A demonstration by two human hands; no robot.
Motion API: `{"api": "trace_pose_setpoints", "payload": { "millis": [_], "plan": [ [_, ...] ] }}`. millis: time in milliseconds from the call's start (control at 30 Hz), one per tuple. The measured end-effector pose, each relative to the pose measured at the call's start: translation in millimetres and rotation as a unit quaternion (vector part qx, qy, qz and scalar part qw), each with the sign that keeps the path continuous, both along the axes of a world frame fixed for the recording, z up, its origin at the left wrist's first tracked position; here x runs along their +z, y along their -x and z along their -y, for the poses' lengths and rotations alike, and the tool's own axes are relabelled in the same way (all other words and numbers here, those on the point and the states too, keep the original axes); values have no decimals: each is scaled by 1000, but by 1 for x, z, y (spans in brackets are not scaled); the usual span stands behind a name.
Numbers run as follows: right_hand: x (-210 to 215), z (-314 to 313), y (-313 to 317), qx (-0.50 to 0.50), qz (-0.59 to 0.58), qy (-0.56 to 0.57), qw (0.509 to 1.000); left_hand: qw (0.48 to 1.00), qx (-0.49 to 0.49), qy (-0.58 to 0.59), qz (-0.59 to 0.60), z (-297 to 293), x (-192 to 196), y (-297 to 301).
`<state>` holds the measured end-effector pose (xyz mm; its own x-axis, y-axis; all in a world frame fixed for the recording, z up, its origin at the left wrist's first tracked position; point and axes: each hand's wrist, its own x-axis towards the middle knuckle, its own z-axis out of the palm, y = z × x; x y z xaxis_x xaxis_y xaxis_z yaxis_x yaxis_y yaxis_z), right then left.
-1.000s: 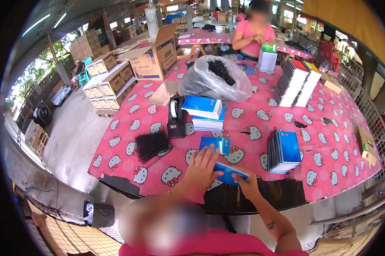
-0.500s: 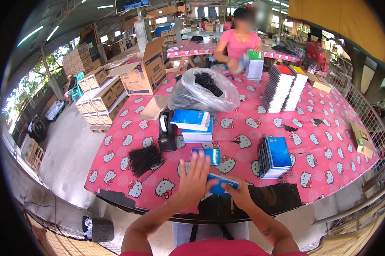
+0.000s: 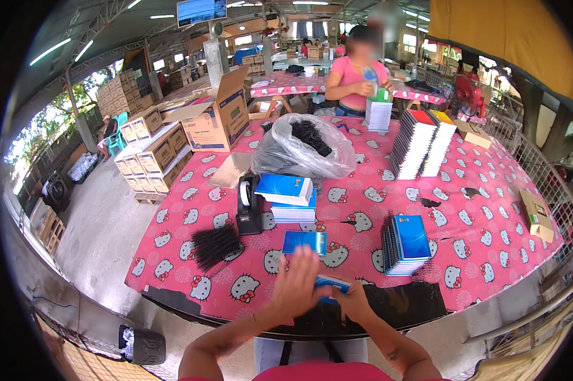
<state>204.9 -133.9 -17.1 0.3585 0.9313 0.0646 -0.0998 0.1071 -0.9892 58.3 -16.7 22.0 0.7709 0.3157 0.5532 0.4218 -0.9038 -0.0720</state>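
My right hand [image 3: 355, 302] is closed on a small blue notebook [image 3: 333, 282] near the table's front edge. The notebook is tilted, so little of its cover shows. My left hand [image 3: 296, 287] has its fingers stretched out and its thumb side against the notebook's left end. Just beyond my hands a blue notebook [image 3: 305, 241] lies flat. Behind it is a pile of blue notebooks [image 3: 293, 208], beside a black tape dispenser [image 3: 249, 214]. A bundle of black spiral coils [image 3: 215, 246] lies to the left. Coil-bound blue notebooks [image 3: 409, 240] are stacked to the right.
A clear plastic bag [image 3: 277, 152] of black coils and an open carton [image 3: 219, 120] stand farther back. Tall stacks of notebooks [image 3: 414, 146] are at the back right. Across the table a co-worker [image 3: 356, 79] handles notebooks. A small flat box [image 3: 536, 216] lies at the right edge.
The notebook in my right hand has tipped up, showing less of its cover. My left hand has shifted slightly right. The co-worker's hands have risen, and the view has tilted a little.
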Motion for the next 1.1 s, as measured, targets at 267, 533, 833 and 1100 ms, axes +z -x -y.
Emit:
{"api": "trace_pose_setpoints", "payload": {
  "millis": [267, 533, 833, 1100],
  "plan": [
    [6, -1, 3, 0, 84, 18, 996, 1000, -24, 17, 10, 4, -5, 6],
    [-22, -11, -23, 10, 123, -34, 992, 994, -86, 69, 28, 18, -4, 9],
    [-48, -14, -23, 45, 131, 31, 990, 990, -99, 72, -66, 7, -21, -3],
    [-41, -21, -24, 43, 165, -38, 985, 995, -71, 47, -48, -4, -8, -25]
  ]
}}
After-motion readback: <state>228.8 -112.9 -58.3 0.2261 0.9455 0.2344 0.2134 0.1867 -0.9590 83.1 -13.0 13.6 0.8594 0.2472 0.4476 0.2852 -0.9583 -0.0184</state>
